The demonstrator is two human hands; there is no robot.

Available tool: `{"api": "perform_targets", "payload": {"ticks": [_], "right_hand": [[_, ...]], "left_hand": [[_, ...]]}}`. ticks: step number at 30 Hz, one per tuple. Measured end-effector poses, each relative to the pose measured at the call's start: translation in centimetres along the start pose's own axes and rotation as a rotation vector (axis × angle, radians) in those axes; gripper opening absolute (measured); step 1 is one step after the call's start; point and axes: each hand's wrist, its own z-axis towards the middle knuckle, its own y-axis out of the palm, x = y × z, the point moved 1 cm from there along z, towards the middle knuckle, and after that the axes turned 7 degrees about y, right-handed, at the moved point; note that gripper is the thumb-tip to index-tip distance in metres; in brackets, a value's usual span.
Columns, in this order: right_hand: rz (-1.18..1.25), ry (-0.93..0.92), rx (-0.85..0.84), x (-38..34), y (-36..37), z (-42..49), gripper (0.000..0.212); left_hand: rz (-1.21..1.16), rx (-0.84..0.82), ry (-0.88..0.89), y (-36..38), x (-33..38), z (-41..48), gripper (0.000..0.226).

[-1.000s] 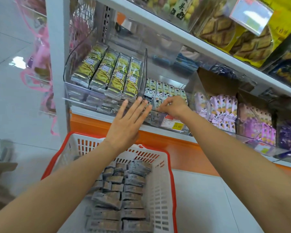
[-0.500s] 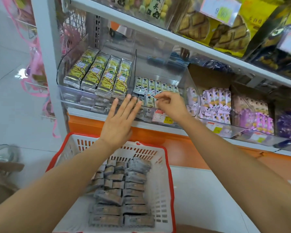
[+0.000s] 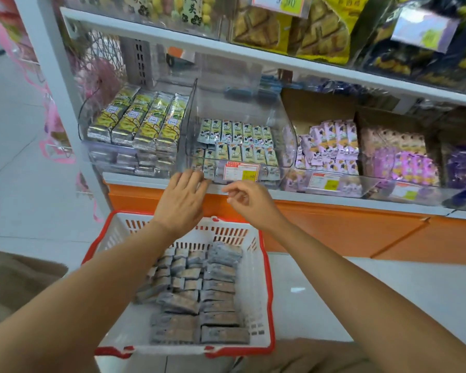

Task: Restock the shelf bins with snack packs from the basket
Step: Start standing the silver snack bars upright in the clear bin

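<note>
A white basket with a red rim [image 3: 267,297] stands on the floor below the shelf and holds several grey snack packs [image 3: 199,294] in rows. Above it, a clear shelf bin [image 3: 285,130] holds small green-and-white snack packs [image 3: 237,144] in two rows. My left hand [image 3: 182,200] hovers over the basket's far rim, fingers relaxed, fingertips close to the bin's front wall, holding nothing. Just right of it, my right hand [image 3: 249,200] is below the bin's front, fingers loosely curled, and holds nothing.
A bin of yellow-green packs [image 3: 143,122] sits left of the clear bin; bins of purple packs [image 3: 331,146] sit to its right. A red-and-yellow price tag [image 3: 241,170] is on the bin front. The upper shelf [image 3: 226,47] overhangs. An orange base panel [image 3: 347,230] runs below.
Both hands have drawn back and down from the clear bin to below its front edge. My right hand came out of the bin; my left hand's fingers relaxed from a spread.
</note>
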Motion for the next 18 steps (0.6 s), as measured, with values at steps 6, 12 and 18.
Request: {"api": "perform_targets", "payload": {"ticks": [6,12,18], "right_hand": [[-0.113,0.137,-0.103,4.1,3.6,-1.3,0.025],[-0.192,0.33,-0.166,7.9,8.4,-1.5,0.029],[-0.346,0.439,-0.255,10.7,13.5,-1.5,0.031]], "left_hand": [[-0.127,-0.16,-0.001,2.9,0.2,-1.2,0.059],[-0.209,-0.307,0.013,7.2,-1.0,-3.1,0.069],[-0.284,-0.351,0.026,11.7,-2.1,-4.7,0.071]]}}
